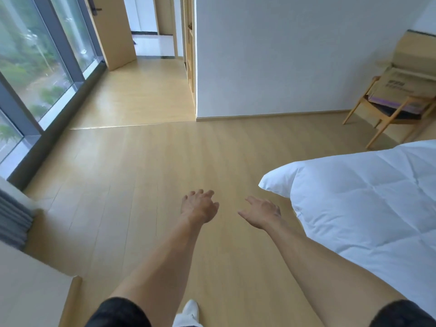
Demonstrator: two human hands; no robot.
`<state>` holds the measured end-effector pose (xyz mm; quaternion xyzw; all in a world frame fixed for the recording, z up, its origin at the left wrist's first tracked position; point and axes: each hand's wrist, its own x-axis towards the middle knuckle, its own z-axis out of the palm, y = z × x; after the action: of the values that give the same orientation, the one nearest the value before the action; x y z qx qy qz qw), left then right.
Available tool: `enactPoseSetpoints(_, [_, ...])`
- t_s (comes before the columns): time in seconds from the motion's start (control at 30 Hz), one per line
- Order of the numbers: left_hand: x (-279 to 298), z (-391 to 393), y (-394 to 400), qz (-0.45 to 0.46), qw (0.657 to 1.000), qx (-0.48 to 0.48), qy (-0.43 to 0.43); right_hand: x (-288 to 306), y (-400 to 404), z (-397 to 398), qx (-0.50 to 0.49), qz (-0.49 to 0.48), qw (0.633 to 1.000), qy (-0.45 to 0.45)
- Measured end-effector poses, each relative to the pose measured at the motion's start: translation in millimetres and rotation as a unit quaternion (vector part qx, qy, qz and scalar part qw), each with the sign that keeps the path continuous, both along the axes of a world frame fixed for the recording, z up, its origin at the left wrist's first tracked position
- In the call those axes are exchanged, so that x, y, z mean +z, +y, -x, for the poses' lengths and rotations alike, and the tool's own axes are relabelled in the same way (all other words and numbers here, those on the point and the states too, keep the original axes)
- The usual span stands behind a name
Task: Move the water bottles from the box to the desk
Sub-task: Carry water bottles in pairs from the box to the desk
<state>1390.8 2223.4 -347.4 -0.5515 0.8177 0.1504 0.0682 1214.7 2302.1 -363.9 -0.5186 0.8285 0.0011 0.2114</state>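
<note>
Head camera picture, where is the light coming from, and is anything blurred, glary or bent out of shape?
Head view: daylight enters through the window on the left and leaves pale glare on the wooden floor beside it; the trees outside look smeared; the print on the cardboard box on the chair is too soft to read; the wide lens tilts the window frames and wall edges; both hands, left and right, show fairly sharp.

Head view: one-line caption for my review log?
Both empty hands, left hand and right hand, held out over the floor; box on chair.
</note>
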Motion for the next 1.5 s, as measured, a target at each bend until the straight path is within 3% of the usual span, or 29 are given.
enactPoseSetpoints(0.37, [10.0, 27.9, -237.3, 0.011, 0.999, -0.004, 0.034, 18.5, -232.7, 19.1, -0.015, 0.031, 0.999, 0.005])
enactPoseSetpoints(0.83, [-7.7, 114.7, -430.3, -0.013, 0.998, -0.061, 0.013, -10.0, -413.7, 100.4, -0.069, 0.008, 0.998, -0.005])
enactPoseSetpoints(1.5, [-15.0, 220.6, -793.9, -0.026, 0.999, 0.036, 0.000, -9.2, -794.3, 225.5, 0.003, -0.002, 1.000, -0.026])
